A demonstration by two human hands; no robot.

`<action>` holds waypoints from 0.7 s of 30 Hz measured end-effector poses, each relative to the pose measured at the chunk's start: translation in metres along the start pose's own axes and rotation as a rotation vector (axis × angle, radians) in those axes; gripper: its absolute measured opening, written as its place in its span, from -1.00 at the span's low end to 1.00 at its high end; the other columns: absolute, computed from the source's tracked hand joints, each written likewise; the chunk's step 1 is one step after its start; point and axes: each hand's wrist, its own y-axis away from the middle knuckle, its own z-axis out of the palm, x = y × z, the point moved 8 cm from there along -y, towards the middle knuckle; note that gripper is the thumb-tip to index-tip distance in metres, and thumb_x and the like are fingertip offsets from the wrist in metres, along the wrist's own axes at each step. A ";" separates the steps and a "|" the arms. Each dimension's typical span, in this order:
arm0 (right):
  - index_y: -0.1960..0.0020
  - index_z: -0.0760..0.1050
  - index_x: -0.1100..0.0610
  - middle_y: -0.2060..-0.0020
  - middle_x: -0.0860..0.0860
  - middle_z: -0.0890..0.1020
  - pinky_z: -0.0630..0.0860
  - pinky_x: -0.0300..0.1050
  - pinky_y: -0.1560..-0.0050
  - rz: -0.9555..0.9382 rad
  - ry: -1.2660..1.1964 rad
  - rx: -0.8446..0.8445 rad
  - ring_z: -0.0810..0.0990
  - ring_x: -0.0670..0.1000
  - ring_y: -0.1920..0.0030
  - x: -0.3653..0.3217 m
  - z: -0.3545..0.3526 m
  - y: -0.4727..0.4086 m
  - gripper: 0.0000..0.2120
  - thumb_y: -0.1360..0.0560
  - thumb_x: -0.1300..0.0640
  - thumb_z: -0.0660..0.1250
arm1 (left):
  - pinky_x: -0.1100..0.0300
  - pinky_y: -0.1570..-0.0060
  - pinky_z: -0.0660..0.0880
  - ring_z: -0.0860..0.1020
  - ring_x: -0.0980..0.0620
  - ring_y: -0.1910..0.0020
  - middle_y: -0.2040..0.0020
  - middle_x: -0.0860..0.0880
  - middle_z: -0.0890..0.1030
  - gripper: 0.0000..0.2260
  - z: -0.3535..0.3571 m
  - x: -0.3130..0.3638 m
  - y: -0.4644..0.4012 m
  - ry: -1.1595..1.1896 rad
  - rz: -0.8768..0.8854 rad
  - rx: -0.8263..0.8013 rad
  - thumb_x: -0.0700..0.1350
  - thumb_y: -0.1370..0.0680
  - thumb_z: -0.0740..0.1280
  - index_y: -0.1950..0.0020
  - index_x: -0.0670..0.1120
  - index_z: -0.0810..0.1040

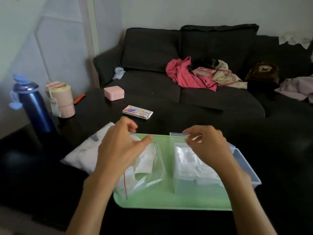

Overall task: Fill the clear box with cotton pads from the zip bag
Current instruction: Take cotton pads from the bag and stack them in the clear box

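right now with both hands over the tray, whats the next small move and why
Probably lower the left hand into the zip bag for more cotton pads. The bag lies on the green tray with pads left inside, and the left hand hovers above it with loose fingers. The right hand is over the clear box, which already holds pads; whether it pinches one is unclear.

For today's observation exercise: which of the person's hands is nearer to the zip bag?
Left. The left hand hovers directly over the zip bag on the green tray. The right hand is off to the bag's right, above the clear box.
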 end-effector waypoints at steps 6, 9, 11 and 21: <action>0.07 0.62 -0.09 0.27 -0.16 0.60 0.48 -0.20 0.11 -0.118 0.030 -0.194 0.57 -0.09 0.17 -0.033 0.062 0.021 -0.88 -0.43 0.09 0.40 | 0.21 0.15 0.50 0.63 0.04 0.16 0.26 0.12 0.66 -0.37 -0.017 -0.097 0.038 -0.502 -0.368 -0.363 0.53 -0.27 0.16 0.20 -0.03 0.52; 0.05 0.62 -0.08 0.22 -0.17 0.61 0.47 -0.22 0.10 -0.212 0.082 -0.322 0.55 -0.13 0.16 -0.045 0.090 0.033 -0.87 -0.41 0.07 0.43 | 0.11 0.21 0.63 0.66 0.07 0.36 0.35 0.03 0.67 -0.43 -0.007 -0.121 0.056 -0.257 -0.494 -0.491 0.46 -0.36 0.18 0.18 -0.06 0.57; -0.03 0.60 -0.12 0.10 -0.20 0.61 0.43 -0.23 0.04 -0.293 0.105 -0.424 0.50 -0.16 0.08 -0.051 0.105 0.043 -0.78 -0.40 0.09 0.43 | 0.06 0.15 0.63 0.67 0.03 0.26 0.22 -0.02 0.68 -0.43 0.000 -0.123 0.057 -0.170 -0.479 -0.514 0.40 -0.40 0.19 0.12 -0.10 0.59; -0.12 0.58 -0.13 -0.06 -0.12 0.53 0.24 -0.25 -0.03 -0.538 0.174 -0.363 0.39 -0.07 -0.12 -0.072 0.134 0.057 -0.79 -0.51 0.01 0.29 | 0.06 0.03 0.55 0.59 0.03 0.16 0.18 0.06 0.63 -0.56 0.001 -0.109 0.044 -0.253 -0.288 -0.333 0.30 -0.52 0.13 0.08 -0.02 0.59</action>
